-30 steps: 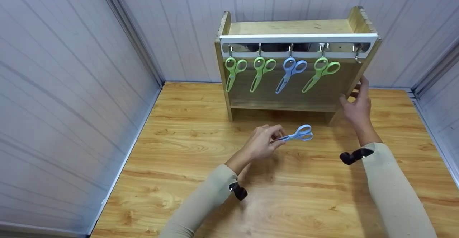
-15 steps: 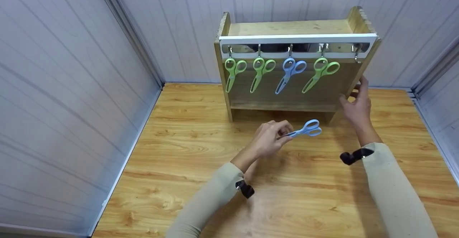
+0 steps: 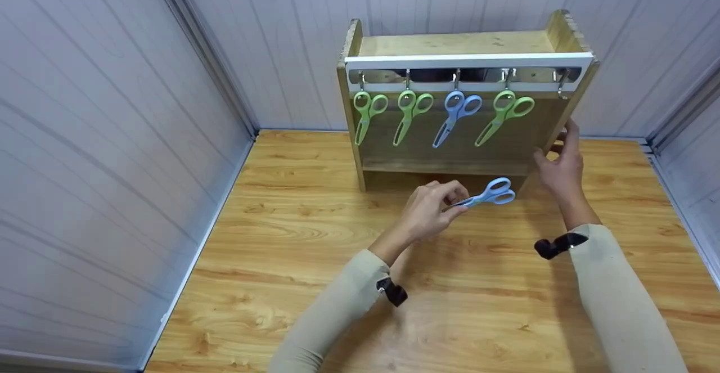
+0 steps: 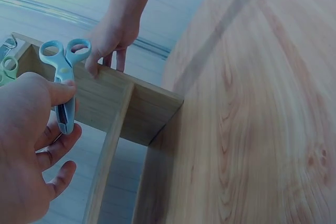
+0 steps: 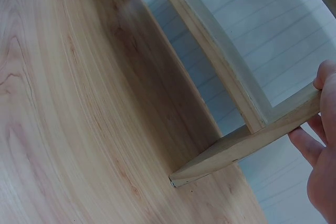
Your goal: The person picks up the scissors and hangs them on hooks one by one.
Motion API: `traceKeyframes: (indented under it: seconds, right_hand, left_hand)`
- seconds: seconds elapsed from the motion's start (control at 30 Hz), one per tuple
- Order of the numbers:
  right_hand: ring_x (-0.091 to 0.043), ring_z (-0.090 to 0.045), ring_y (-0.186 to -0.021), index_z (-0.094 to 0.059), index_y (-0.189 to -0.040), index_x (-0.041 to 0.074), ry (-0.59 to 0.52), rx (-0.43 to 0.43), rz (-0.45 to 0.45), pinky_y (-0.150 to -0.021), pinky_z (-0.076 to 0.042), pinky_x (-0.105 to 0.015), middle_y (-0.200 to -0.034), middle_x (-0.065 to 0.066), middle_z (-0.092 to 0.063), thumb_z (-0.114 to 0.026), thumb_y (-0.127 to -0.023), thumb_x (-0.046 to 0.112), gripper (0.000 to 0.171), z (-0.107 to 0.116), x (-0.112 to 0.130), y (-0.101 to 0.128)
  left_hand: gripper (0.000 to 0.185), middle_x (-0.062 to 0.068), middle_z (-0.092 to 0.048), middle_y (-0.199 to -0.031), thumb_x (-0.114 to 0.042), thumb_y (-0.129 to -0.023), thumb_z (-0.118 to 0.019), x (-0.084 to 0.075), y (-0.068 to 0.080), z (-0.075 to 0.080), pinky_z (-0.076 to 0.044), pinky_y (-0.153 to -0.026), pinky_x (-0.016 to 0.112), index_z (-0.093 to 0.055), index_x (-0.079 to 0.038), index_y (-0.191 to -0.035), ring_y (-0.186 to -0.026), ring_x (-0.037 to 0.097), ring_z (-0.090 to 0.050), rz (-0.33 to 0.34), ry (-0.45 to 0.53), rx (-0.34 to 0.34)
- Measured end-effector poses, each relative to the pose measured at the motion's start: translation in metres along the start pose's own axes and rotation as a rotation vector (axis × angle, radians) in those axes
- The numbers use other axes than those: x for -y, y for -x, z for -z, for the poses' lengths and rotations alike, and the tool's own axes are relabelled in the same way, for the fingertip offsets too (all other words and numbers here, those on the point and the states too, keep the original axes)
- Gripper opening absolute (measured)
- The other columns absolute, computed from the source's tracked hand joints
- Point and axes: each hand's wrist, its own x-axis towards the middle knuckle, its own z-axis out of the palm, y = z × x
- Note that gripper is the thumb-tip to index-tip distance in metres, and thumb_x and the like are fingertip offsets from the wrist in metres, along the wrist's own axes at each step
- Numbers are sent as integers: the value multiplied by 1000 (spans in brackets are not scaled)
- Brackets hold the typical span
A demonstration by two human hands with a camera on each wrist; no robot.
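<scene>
From the head view, the left hand (image 3: 430, 210) pinches blue scissors (image 3: 490, 194) above the tabletop (image 3: 292, 232), just near of the wooden rack (image 3: 461, 44); the right hand (image 3: 557, 165) grips the rack's right side panel.

The left wrist view shows fingers (image 4: 60, 93) closed on the blades.

In the right wrist view, fingers (image 5: 323, 85) curl around the panel edge.

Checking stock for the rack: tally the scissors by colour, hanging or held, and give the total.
Green scissors: 3, hanging on the rack hooks, the first at the far left.
Blue scissors: 2, one hanging, one held in the left hand at.
Total: 5.
</scene>
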Motion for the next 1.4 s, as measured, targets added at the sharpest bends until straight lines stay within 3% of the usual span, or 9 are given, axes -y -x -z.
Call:
traceKeyframes:
  seconds: [0.2,0.37,0.6,0.87,1.03,1.23,1.4]
  right_hand:
    - [-1,-54,-113,-21,-179,27,6,8,8,-83,-50,-11,-150,-14,-54,-59,-107,8,84,1,-2,3]
    - [2,-54,-112,-21,-179,26,4,9,2,-83,-50,-9,-149,-12,-53,-59,-107,7,84,2,-3,4]
    - [1,-55,-111,-23,-178,26,2,2,-5,-85,-50,-12,-145,-6,-53,-60,-106,6,84,1,-3,3]
    - [-4,-56,-114,-23,-178,27,3,5,-4,-87,-50,-12,-149,-13,-55,-60,-106,6,83,0,0,3]
    - [0,-57,-110,-25,-177,27,-2,-4,0,-88,-50,-16,-144,-6,-55,-61,-105,10,83,-1,-3,2]
    - [0,-56,-112,-25,-177,28,-20,-1,12,-90,-49,-17,-147,-7,-56,-66,-105,14,84,0,-1,2]
    - [1,-58,-109,-30,-175,30,-18,-18,15,-92,-48,-20,-132,11,-56,-76,-100,15,89,1,1,3]
  left_hand:
    - [16,-1,-85,-104,-27,-107,-79,-5,-4,0,-53,-89,21,-79,-16,-119,-100,16,-75,-13,-9,-4]
    - [16,-2,-85,-105,-29,-107,-79,-9,-7,1,-53,-89,22,-79,-17,-119,-101,16,-74,-9,-11,-18]
    - [16,-3,-83,-100,-29,-106,-80,-15,-15,2,-48,-84,20,-80,-18,-118,-95,15,-68,-8,5,-56]
    - [15,-6,-82,-97,-28,-105,-81,-22,-26,-2,-43,-81,16,-79,-19,-117,-91,10,-64,-3,15,-90]
    - [17,-1,-80,-97,-27,-105,-81,-26,-32,-3,-42,-81,17,-79,-16,-118,-92,15,-66,-8,60,-102]
    - [17,-3,-79,-97,-29,-107,-79,-32,-39,-3,-40,-81,13,-79,-18,-120,-91,7,-60,2,64,-115]
    - [18,-3,-80,-97,-30,-107,-78,-35,-44,-2,-38,-81,13,-79,-18,-121,-91,8,-60,5,76,-122]
